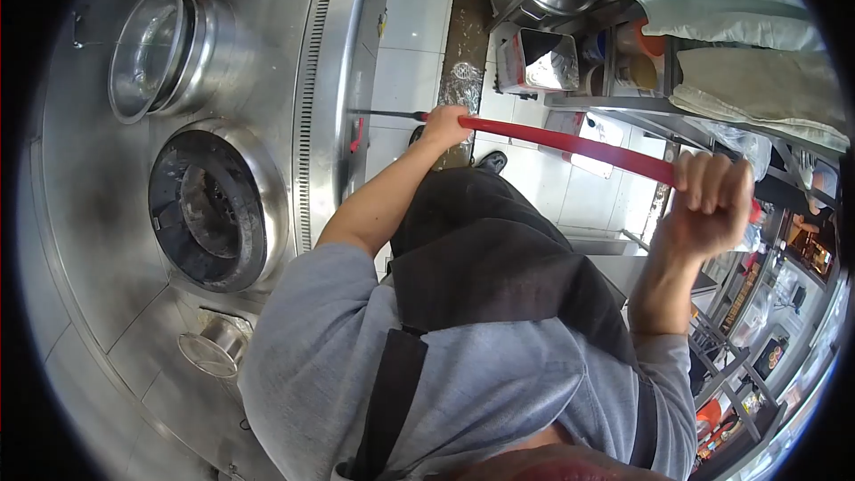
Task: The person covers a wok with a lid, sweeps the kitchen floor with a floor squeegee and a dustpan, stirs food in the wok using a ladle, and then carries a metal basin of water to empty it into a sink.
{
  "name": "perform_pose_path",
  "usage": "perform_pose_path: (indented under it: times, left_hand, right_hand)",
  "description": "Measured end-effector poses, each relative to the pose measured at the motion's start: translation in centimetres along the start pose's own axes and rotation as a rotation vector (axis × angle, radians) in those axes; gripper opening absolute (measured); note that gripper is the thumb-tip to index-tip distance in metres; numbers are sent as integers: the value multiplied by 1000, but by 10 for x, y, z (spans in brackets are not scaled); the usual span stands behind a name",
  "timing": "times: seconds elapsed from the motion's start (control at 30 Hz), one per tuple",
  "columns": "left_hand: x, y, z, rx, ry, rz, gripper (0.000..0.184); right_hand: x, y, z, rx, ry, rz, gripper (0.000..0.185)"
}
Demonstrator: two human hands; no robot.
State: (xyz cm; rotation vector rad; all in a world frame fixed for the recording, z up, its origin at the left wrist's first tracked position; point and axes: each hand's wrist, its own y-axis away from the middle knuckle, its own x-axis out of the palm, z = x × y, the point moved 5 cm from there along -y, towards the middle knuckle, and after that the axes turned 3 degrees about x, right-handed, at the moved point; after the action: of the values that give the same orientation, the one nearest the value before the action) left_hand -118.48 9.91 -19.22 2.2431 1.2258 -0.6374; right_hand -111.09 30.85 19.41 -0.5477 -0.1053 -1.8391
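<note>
A long pole with a red handle (570,144) runs across in front of my body. My left hand (445,128) is wrapped round it near the black collar, where a thin dark rod goes on to the left towards the stove's front. My right hand (712,200) grips the red handle's other end, raised out to my right. Whatever is on the far end of the rod is hidden at the steel stove's edge (334,62).
On the stove sit a black wok ring (214,205) and a steel pot with a strainer bowl (147,52) leaning on it. At right, metal shelves (614,107) hold folded cloths (757,89) and containers. A square tin (539,62) stands below, by white floor tiles and a dark wet strip (463,71).
</note>
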Motion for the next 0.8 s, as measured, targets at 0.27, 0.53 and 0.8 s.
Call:
perform_pose_path:
  times: [0.27,0.53,0.8]
  left_hand:
    - [39,-79,-92,294,192,132,17]
    - [-25,-127,-130,608,182,-264,20]
    - [-3,-178,-88,544,-47,-304,18]
  right_hand:
    - [20,-3,68,-181,117,48,33]
    - [18,41,55,-471,264,-255,28]
    - [-24,7,-168,229,829,-99,7]
